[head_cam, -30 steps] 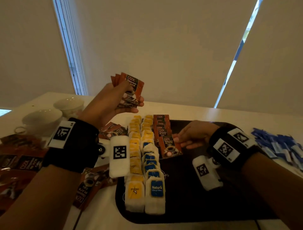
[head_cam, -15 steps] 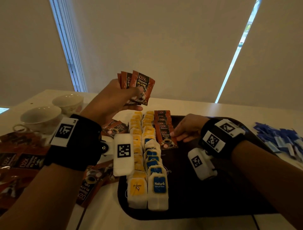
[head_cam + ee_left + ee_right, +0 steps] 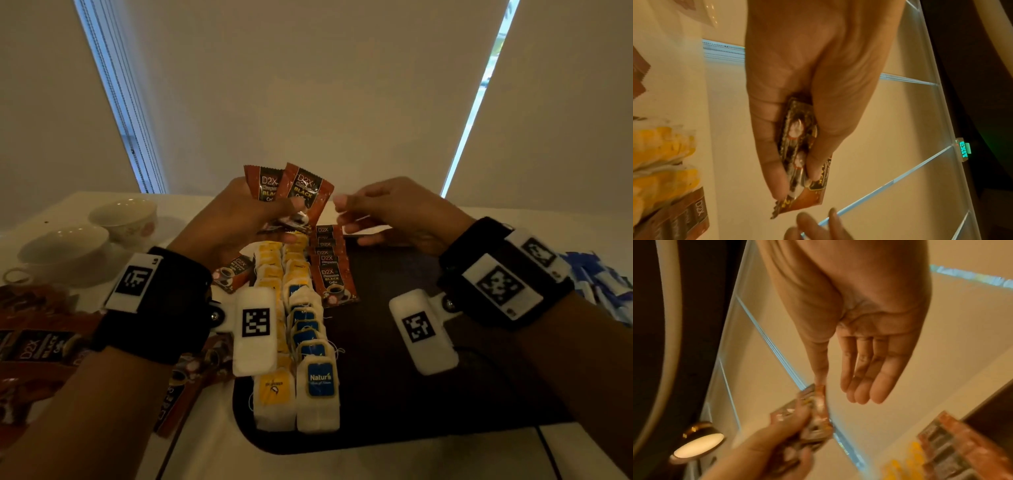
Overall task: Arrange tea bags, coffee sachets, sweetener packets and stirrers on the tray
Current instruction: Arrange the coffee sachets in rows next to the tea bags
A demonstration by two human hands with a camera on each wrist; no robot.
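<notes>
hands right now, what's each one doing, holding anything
Left hand: grips a fan of coffee sachets, raised above the tray.
Right hand: open, holds nothing, fingers straight, close to the sachets.

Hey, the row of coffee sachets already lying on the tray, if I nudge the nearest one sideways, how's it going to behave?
The coffee sachets look thin and flat, so probably light and easy to slide on the smooth dark tray. They overlap like shingles, so the nearest would likely drag its neighbours askew. Their foil looks glossy, so likely slippery.
</notes>
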